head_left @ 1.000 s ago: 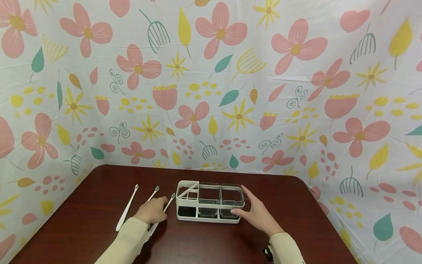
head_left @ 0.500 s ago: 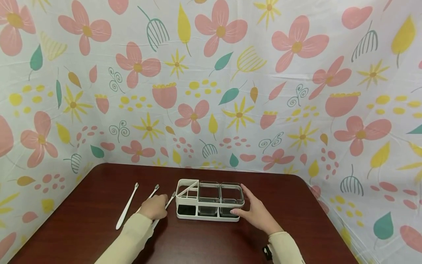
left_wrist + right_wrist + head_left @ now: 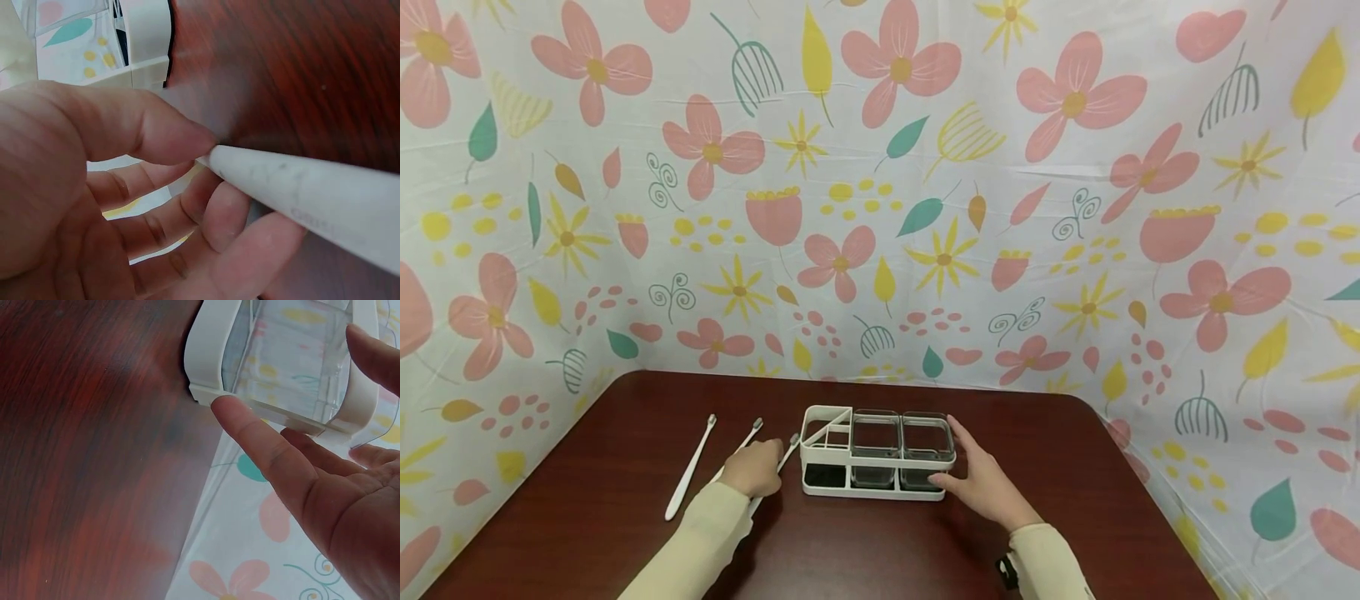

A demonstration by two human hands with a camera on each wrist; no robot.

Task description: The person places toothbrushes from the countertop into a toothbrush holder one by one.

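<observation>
My left hand [image 3: 754, 468] pinches a white toothbrush [image 3: 306, 187] by its handle, thumb on one side and fingers underneath. The grey bristle head [image 3: 794, 439] of this brush points away from me, toward the holder. A second toothbrush [image 3: 756, 426] lies just left of it, partly hidden by the hand. Farther left on the table is a third toothbrush [image 3: 688, 475]. My right hand [image 3: 981, 483] holds the right end of a white toothbrush holder [image 3: 826, 457], thumb in front and fingers behind. Two clear cups [image 3: 876, 479] [image 3: 928, 478] stand in the holder.
The dark reddish wood table [image 3: 850, 558] carries everything. Behind it hangs a white cloth [image 3: 880, 317] printed with flowers and leaves. The holder's left section has a slanted divider [image 3: 831, 429] and an open frame below.
My left hand has closed in on the rightmost toothbrush, its fingers curling around the handle, which has shifted slightly forward. The right hand stays at the holder.
</observation>
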